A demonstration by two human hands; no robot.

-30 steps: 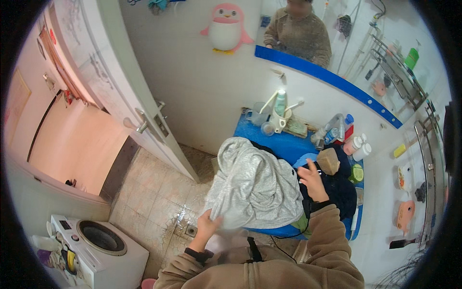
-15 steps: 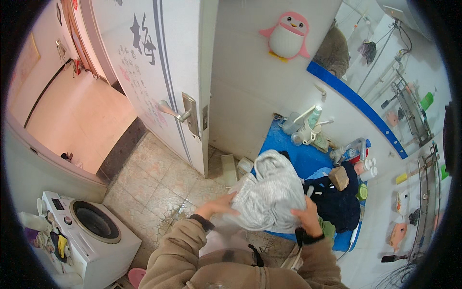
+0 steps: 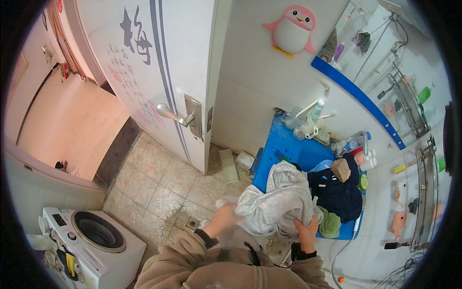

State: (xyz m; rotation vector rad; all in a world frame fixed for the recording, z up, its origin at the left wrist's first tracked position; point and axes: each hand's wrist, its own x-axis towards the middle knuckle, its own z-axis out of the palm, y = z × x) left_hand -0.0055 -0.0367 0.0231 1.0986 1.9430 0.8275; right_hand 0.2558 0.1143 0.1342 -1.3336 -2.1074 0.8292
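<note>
A light grey cloth garment (image 3: 276, 200), bunched and crumpled, hangs over the near edge of the blue washstand (image 3: 288, 147). My right hand (image 3: 306, 233) grips its lower right side, with the thumb on top of the folds. At its left edge my left hand (image 3: 224, 222) is closed on the fabric, slightly smeared by motion. The fingertips of both hands are partly hidden by the cloth. Just right of the garment lies a dark navy garment (image 3: 334, 190) with a brown block (image 3: 340, 170) on it. A green cloth (image 3: 329, 224) sits beside my right hand.
Cups with toothbrushes (image 3: 306, 126) and several bottles (image 3: 366, 159) stand along the washstand's back. A white door (image 3: 168, 72) stands ajar at the left. A washing machine (image 3: 91, 245) is at the lower left. The tiled floor (image 3: 159, 192) has a drain.
The grey garment has been lowered and spread toward the near edge, showing more of the blue top behind it. Both hands have moved slightly down. The view has shifted a little.
</note>
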